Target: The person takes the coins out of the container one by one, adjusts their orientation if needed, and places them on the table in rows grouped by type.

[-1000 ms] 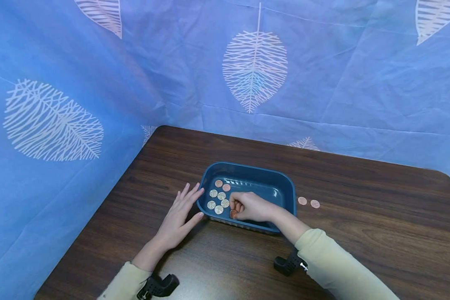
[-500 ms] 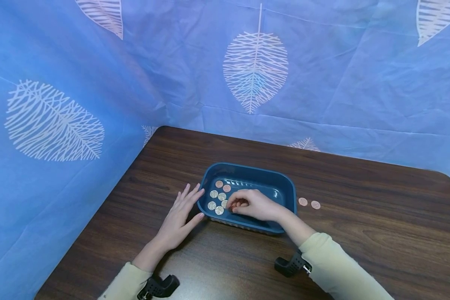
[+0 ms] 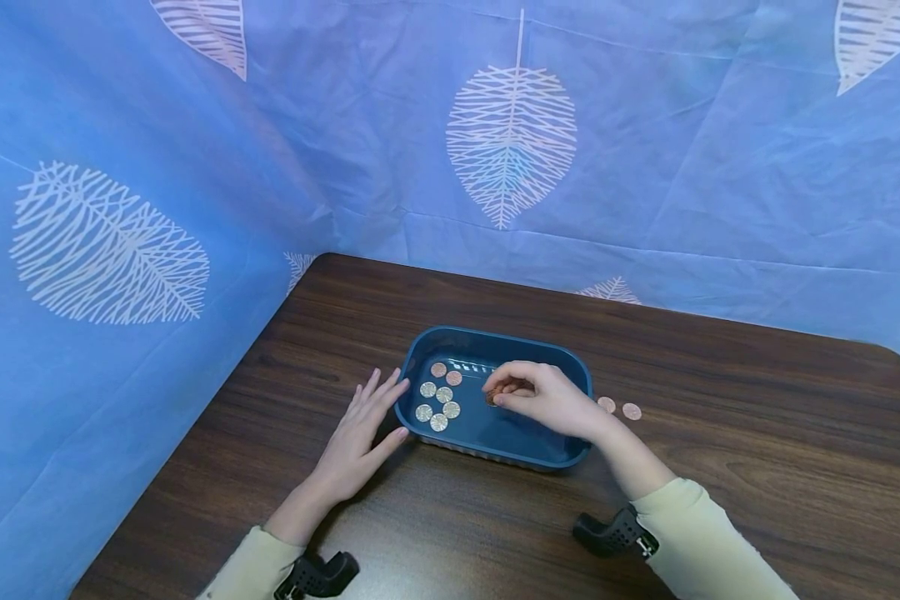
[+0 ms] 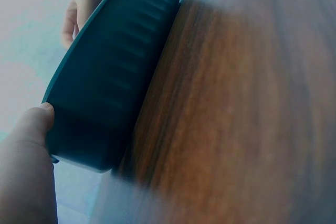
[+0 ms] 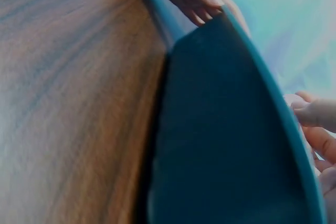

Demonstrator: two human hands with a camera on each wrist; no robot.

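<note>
A dark blue rectangular tray (image 3: 510, 454) with raised walls sits on the wooden table. At its left end lie several silver coins (image 3: 444, 395) and two copper coins (image 3: 453, 378). My right hand (image 3: 547, 400) is over the tray's middle, its thumb and fingers pinching a copper-coloured coin (image 3: 492, 398) that they partly cover. My left hand (image 3: 356, 437) rests against the tray's left end with its fingers spread and straight. In the left wrist view, the left thumb (image 4: 39, 121) touches the tray's rim. The right wrist view shows the right fingers (image 5: 317, 119) behind the tray wall.
Two more copper coins (image 3: 632, 412) lie on the table (image 3: 757, 433) just right of the tray. A blue curtain (image 3: 390, 125) with white leaf prints hangs behind and to the left of the table. Each wrist carries a black camera mount (image 3: 607, 533).
My right hand has lifted the copper coin from near the silver coins and moved right, to over the middle of the tray. The left hand has stayed in place.
</note>
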